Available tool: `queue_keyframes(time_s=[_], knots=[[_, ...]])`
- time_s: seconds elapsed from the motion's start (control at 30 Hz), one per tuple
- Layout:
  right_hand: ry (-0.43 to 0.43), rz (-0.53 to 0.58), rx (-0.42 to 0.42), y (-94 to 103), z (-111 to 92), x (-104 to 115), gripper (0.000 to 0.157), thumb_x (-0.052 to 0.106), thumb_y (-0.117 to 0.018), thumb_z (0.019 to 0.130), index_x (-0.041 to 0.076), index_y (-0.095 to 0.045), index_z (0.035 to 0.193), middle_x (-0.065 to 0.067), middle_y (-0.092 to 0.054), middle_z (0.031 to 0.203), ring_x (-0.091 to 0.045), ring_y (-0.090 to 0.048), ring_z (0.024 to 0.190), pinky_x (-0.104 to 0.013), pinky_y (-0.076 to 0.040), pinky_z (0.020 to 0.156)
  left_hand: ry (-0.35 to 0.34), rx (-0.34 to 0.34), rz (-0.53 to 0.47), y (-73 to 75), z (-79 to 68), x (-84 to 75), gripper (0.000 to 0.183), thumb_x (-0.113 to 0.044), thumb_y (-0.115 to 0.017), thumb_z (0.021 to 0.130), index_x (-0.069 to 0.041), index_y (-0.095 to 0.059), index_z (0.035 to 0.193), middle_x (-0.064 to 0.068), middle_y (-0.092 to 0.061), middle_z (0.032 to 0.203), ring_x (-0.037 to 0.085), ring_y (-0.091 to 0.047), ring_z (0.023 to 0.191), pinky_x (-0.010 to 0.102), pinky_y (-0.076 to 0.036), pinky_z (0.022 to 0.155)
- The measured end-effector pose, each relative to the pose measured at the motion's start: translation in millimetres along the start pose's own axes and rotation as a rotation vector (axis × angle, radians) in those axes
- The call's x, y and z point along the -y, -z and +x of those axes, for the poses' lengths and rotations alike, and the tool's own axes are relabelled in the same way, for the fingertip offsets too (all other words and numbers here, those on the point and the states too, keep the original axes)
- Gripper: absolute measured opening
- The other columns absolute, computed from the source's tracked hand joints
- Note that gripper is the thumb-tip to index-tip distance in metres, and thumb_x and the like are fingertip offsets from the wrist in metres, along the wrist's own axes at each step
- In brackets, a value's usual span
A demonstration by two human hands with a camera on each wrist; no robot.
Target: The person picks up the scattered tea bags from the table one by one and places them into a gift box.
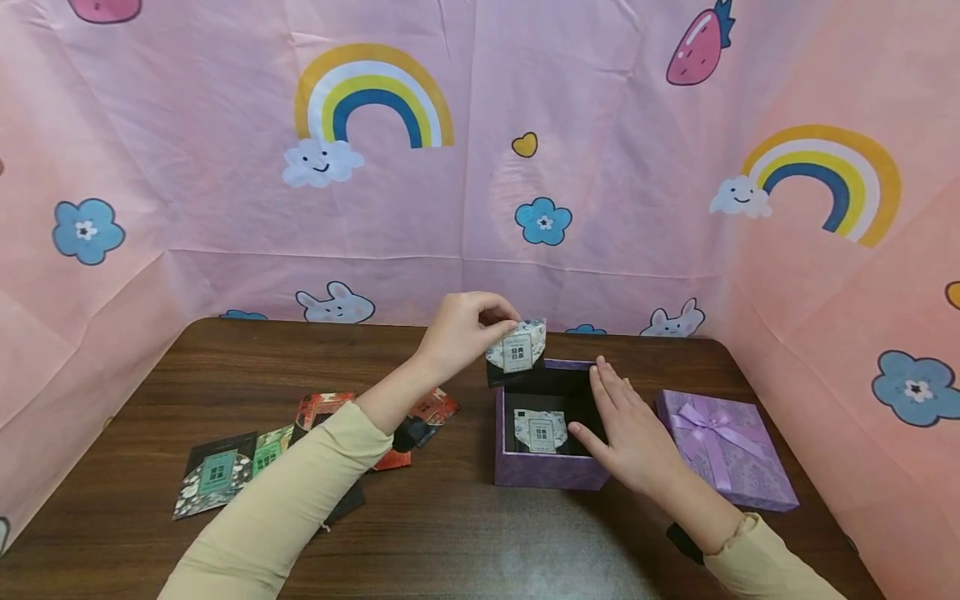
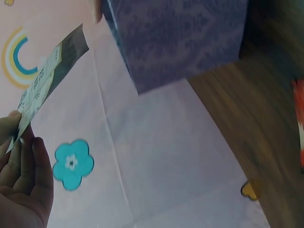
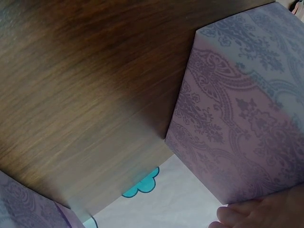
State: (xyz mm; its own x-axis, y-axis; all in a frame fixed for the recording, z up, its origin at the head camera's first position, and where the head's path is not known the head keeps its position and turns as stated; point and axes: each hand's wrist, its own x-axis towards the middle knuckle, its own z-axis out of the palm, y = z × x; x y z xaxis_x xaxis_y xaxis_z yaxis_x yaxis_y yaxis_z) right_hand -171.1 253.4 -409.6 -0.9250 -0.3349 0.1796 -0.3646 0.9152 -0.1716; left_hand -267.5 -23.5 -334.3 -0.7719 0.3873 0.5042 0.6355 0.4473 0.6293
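Purple patterned box [image 1: 551, 473] stands uncovered on the wooden bench [image 1: 435, 542], its dark inside facing up, with one pale sachet [image 1: 542, 432] lying in it against the near wall. A second, matching sachet [image 1: 517, 350] is up in the air over the box's far left corner, held by the left hand [image 1: 461, 333]. The step in hand looks like packing the sachets, with this one being brought to the opening. The next move seems to call for lowering it past the rim, laying it by or on the first, and letting go.

The left hand is closed to a narrow pinch, thumb on one face of the sachet near its upper edge and fingers behind; the left wrist view shows the lower end hanging free. The right hand [image 1: 633, 433] is spread fairly wide, fingers nearly straight, resting along the box's right edge, probably to steady it; the right wrist view catches only fingertips at the rim, so how firmly they press is hard to tell.

More packets [image 1: 217, 473] lie to the left, partly hidden by the sleeve [image 1: 285, 500]. The lid [image 1: 738, 458], tied with a ribbon bow [image 1: 707, 423], sits to the right, apart from the box.
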Motion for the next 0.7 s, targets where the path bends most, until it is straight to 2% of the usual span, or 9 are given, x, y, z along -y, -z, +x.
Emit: queue_keyframes(time_s=[0.2,0.37,0.6,0.7], knots=[[0.008,0.005,-0.018,-0.9,0.9,-0.3,0.087,0.050,-0.058,0.106,-0.008,-0.029,0.164,-0.023,-0.020,0.176,-0.041,-0.026,0.162,-0.059,-0.027,0.130,-0.015,0.056,0.011,-18.5,-2.7,-4.3,0.004,-0.011,-0.079,0.097,-0.010,-0.083,0.099,0.004,-0.082,0.095,0.017,-0.075,0.086,0.031,-0.062,0.079],[-0.002,0.009,-0.001,-0.7,0.5,-0.7,0.087,0.050,-0.057,0.106,-0.007,-0.027,0.164,-0.023,-0.018,0.177,-0.040,-0.024,0.163,-0.059,-0.025,0.131,-0.027,0.119,0.049,-32.6,-8.5,-4.4,0.004,-0.012,-0.080,0.096,-0.011,-0.083,0.099,0.003,-0.082,0.097,0.017,-0.077,0.092,0.032,-0.062,0.083],[0.000,0.007,0.001,-1.2,0.7,-0.9,0.086,0.048,-0.058,0.106,-0.008,-0.028,0.164,-0.023,-0.018,0.176,-0.039,-0.023,0.164,-0.059,-0.025,0.130,-0.053,0.121,0.036,-45.2,-8.2,-8.9,0.004,-0.013,-0.080,0.096,-0.011,-0.083,0.098,0.003,-0.082,0.096,0.017,-0.077,0.091,0.030,-0.062,0.084],[0.004,0.008,-0.004,-1.4,1.0,-0.8,0.086,0.047,-0.059,0.106,-0.009,-0.028,0.163,-0.024,-0.018,0.176,-0.040,-0.024,0.163,-0.059,-0.025,0.130,-0.051,0.142,0.034,-50.3,-7.8,-9.6,0.004,-0.013,-0.080,0.096,-0.012,-0.083,0.099,0.002,-0.082,0.096,0.016,-0.076,0.090,0.029,-0.062,0.083]])
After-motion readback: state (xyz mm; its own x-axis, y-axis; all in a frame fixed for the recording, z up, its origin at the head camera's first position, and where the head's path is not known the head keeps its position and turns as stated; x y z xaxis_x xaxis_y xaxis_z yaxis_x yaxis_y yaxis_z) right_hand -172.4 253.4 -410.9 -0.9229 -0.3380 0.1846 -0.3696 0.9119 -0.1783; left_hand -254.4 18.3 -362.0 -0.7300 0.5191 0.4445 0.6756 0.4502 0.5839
